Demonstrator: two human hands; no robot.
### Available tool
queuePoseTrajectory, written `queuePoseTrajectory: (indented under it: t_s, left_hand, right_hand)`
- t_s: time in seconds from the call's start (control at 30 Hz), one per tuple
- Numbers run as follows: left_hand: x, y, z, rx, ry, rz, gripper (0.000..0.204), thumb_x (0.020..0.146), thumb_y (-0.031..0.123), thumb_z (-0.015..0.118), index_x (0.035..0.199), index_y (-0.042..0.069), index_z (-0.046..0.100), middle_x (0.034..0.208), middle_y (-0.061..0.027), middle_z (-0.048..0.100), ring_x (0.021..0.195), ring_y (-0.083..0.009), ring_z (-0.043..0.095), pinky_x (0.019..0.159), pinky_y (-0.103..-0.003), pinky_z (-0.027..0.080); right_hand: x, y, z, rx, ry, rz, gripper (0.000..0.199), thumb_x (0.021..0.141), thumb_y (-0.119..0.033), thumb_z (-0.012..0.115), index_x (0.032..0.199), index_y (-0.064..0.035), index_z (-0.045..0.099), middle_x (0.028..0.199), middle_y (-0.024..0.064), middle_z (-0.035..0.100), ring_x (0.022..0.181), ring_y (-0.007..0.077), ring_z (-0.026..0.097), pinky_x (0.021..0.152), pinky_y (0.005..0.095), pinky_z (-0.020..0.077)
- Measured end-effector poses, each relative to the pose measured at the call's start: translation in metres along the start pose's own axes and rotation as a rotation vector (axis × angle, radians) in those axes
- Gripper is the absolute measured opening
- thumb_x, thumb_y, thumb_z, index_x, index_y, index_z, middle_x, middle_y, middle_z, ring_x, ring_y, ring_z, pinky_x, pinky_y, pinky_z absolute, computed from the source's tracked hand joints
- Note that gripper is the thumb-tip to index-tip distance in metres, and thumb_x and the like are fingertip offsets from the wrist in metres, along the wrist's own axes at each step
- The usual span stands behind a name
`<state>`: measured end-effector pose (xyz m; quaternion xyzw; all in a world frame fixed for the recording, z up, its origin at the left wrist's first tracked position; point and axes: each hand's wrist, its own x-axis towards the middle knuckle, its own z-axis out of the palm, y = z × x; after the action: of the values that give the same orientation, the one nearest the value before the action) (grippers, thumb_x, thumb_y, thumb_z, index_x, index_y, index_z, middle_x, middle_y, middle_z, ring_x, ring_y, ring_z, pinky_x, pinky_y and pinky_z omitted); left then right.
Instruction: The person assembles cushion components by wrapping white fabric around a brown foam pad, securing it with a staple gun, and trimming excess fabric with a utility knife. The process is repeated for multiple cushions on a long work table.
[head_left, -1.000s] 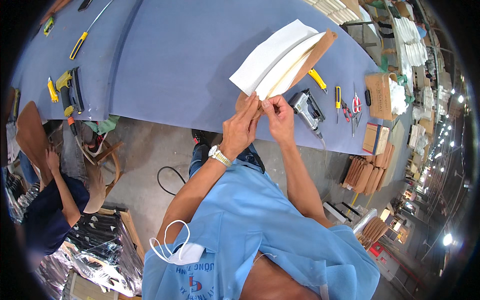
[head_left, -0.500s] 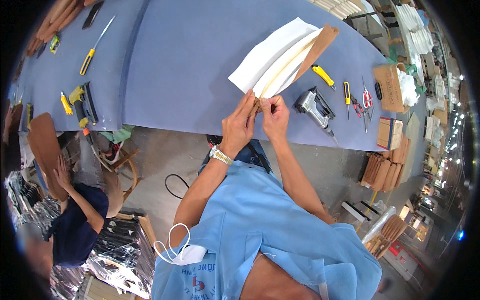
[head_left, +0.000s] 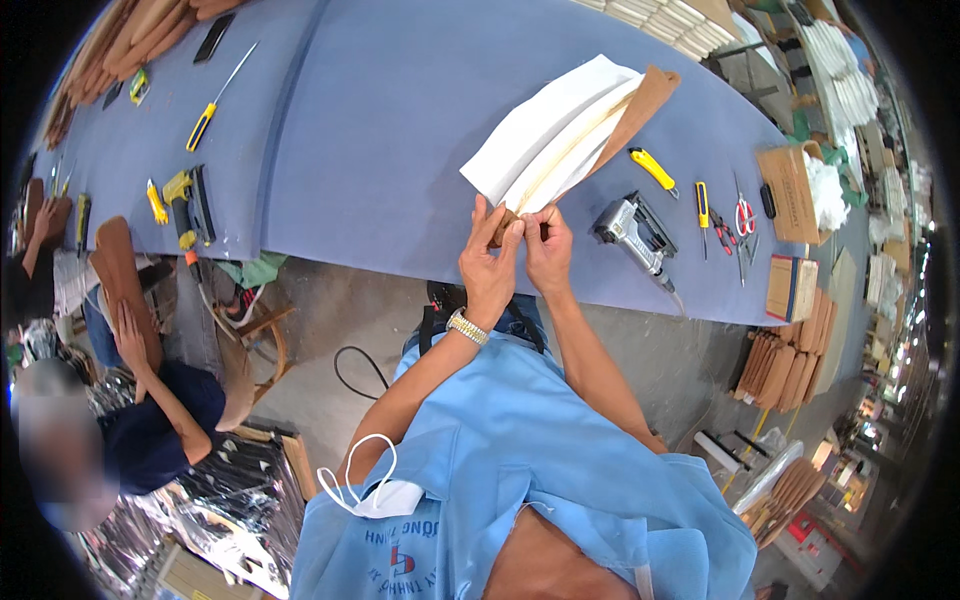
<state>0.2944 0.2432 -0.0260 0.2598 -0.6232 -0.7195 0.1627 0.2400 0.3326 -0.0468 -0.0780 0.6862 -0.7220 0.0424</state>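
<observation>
Brown piece (head_left: 634,123) partly hidden behind fingers (head_left: 509,246), 1 co-worker's head (head_left: 65,440) blurred, upper-left brown stack (head_left: 130,42) cut off

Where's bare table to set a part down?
Widest: blue table between the seam and white sheet. Smaller: beyond the yellow cutter, right of the brown piece. Crowded: right end, with stapler, pliers, scissors, cardboard box.
</observation>
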Motion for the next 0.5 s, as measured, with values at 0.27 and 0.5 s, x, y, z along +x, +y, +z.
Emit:
queuePoseTrajectory:
  t_s: [0.27, 0.5]
  left_hand:
    - [-0.009, 0.004, 0.019, -0.060, 0.161, -0.024, 0.038, 0.096, 0.014, 0.075, 0.131, 0.000, 0.070, 0.152, -0.0320, 0.050, 0.148, -0.0329, 0.044, 0.109, -0.039, 0.048]
    - [-0.019, -0.001, 0.029, 0.189, 0.219, 0.118, 0.036, 0.093, 0.012, 0.076, 0.127, -0.001, 0.071, 0.146, -0.0266, 0.058, 0.130, -0.0337, 0.063, 0.097, -0.040, 0.059]
  right_hand:
    - [0.001, 0.003, -0.020, 0.142, -0.193, 0.095, 0.014, 0.106, -0.016, 0.064, 0.100, -0.0044, 0.058, 0.100, 0.0017, 0.065, 0.091, 0.0073, 0.058, 0.081, 0.0253, 0.0513]
    - [0.016, -0.014, -0.079, 0.557, -0.560, 0.377, 0.028, 0.105, -0.021, 0.062, 0.124, 0.0004, 0.063, 0.115, 0.0130, 0.071, 0.107, 0.0203, 0.068, 0.095, 0.0403, 0.0571]
